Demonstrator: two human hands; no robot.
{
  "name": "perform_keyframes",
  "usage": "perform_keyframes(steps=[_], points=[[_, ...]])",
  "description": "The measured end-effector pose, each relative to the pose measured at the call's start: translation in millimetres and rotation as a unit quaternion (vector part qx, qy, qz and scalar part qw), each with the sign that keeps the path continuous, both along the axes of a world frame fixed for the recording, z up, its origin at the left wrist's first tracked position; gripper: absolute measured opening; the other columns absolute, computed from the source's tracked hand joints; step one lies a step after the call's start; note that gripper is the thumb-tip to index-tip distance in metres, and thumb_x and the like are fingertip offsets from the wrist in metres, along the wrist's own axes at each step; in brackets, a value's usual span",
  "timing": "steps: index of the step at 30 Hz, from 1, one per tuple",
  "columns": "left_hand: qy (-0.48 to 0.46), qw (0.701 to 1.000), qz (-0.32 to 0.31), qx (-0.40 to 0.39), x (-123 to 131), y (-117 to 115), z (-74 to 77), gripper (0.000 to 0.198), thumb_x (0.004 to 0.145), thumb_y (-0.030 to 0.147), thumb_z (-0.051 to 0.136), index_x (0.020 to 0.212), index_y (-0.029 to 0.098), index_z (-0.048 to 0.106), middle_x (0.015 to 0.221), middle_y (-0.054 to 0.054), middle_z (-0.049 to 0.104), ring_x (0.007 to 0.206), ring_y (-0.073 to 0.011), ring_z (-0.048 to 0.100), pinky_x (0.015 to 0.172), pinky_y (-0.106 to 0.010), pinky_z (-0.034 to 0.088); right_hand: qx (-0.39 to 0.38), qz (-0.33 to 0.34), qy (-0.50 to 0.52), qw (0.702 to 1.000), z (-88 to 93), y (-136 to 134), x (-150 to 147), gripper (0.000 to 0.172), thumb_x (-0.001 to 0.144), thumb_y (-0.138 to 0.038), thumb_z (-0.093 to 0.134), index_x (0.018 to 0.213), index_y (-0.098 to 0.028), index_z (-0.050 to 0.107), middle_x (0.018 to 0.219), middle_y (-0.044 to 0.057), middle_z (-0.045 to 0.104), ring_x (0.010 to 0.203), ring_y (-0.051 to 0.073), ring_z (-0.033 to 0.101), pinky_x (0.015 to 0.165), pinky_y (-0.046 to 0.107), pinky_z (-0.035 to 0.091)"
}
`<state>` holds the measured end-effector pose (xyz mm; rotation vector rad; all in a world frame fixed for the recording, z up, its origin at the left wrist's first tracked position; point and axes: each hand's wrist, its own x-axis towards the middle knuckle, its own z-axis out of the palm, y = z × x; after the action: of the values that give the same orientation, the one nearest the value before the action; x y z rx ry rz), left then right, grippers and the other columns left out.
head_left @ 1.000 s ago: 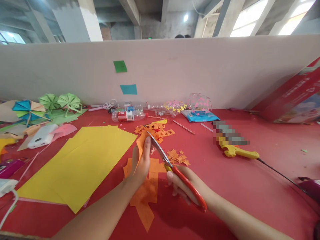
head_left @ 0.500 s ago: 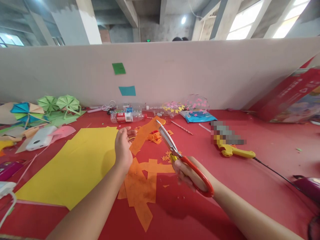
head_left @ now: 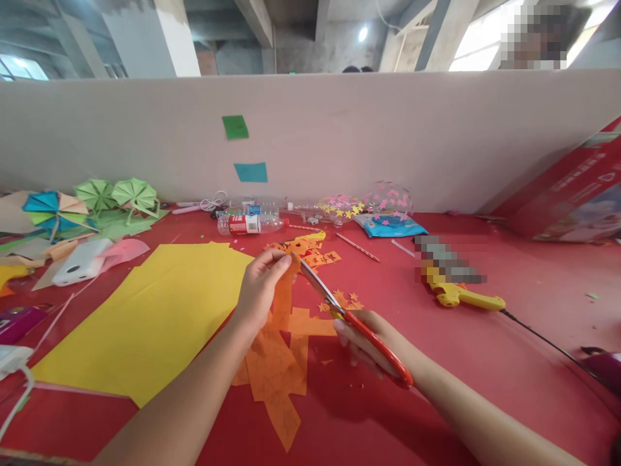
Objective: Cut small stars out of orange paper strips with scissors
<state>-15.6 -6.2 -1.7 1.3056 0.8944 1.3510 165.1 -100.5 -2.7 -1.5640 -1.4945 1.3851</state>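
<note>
Between the thumb and fingers of my left hand (head_left: 262, 281) is the upper end of an orange paper strip (head_left: 283, 301), which hangs down over the table. My right hand (head_left: 369, 336) is wrapped round red-handled scissors (head_left: 373, 343); a bit of yellow shows near their pivot. The blades point up and left, their tips beside the pinched end of the strip. Whether the tips touch it I cannot tell. Below lie cut orange paper pieces (head_left: 276, 369), overlapping one another. Several small orange stars (head_left: 347, 301) rest behind the scissors, near orange scraps with star-shaped holes (head_left: 324, 259).
Yellow paper (head_left: 145, 310) covers the left of the red table. A yellow glue gun (head_left: 466, 298) with a cord lies right. Along the partition (head_left: 310, 136) are plastic bottles (head_left: 247, 224), a blue packet (head_left: 391, 225) and green paper umbrellas (head_left: 134, 197). A red box (head_left: 577, 181) stands far right.
My left hand has gone from loosely spread fingers to a pinch on the strip's end. The strip has swung from slanting upward to hanging down. The scissor blades look closer together.
</note>
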Motion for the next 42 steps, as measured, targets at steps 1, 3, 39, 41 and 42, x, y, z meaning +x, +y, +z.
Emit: perform_keyframes(steps=[1, 3, 39, 41, 42], points=[[-0.001, 1.000, 0.002, 0.006, 0.4, -0.5, -0.1, 0.015, 0.076, 0.035, 0.065, 0.072, 0.020, 0.063, 0.068, 0.003, 0.055, 0.061, -0.0108, 0.049, 0.060, -0.023, 0.039, 0.001, 0.002, 0.004, 1.000, -0.6, -0.6, -0.6, 0.049, 0.076, -0.065, 0.057, 0.060, -0.021, 0.043, 0.037, -0.010, 0.036, 0.032, 0.006, 0.036, 0.038, 0.021, 0.033], [0.002, 1.000, 0.009, 0.014, 1.2, -2.3, -0.2, 0.015, 0.078, 0.034, 0.064, 0.072, 0.021, 0.062, 0.067, 0.003, 0.054, 0.060, -0.0100, 0.047, 0.059, -0.022, 0.038, 0.003, 0.006, 0.014, 1.000, -2.2, -2.3, -2.2, 0.050, 0.076, -0.067, 0.055, 0.061, -0.021, 0.044, 0.037, -0.011, 0.036, 0.034, 0.007, 0.038, 0.041, 0.021, 0.036], [-0.009, 0.999, -0.004, 0.033, 2.8, -4.9, -5.4, 0.016, 0.080, 0.027, 0.060, 0.067, 0.020, 0.056, 0.065, 0.004, 0.045, 0.063, -0.0112, 0.040, 0.062, -0.023, 0.033, -0.028, -0.015, 0.036, 0.999, -2.7, -5.4, -8.2, 0.054, 0.072, -0.072, 0.055, 0.058, -0.023, 0.038, 0.033, -0.013, 0.033, 0.027, 0.004, 0.032, 0.046, 0.025, 0.047], [0.008, 0.999, 0.000, 0.041, 2.0, -4.5, -4.1, 0.017, 0.081, 0.027, 0.059, 0.066, 0.020, 0.056, 0.064, 0.003, 0.045, 0.063, -0.0115, 0.040, 0.062, -0.024, 0.033, -0.028, -0.016, 0.035, 0.999, -1.9, -5.3, -7.6, 0.053, 0.073, -0.069, 0.057, 0.058, -0.023, 0.037, 0.034, -0.013, 0.033, 0.028, 0.005, 0.033, 0.044, 0.024, 0.045], [0.015, 0.999, 0.002, 0.043, 1.7, -4.3, -3.6, 0.017, 0.081, 0.027, 0.058, 0.066, 0.020, 0.056, 0.064, 0.003, 0.046, 0.063, -0.0116, 0.040, 0.063, -0.024, 0.033, -0.027, -0.016, 0.032, 0.999, -1.6, -5.4, -7.2, 0.052, 0.074, -0.067, 0.058, 0.058, -0.022, 0.038, 0.034, -0.012, 0.034, 0.028, 0.005, 0.033, 0.043, 0.023, 0.044]])
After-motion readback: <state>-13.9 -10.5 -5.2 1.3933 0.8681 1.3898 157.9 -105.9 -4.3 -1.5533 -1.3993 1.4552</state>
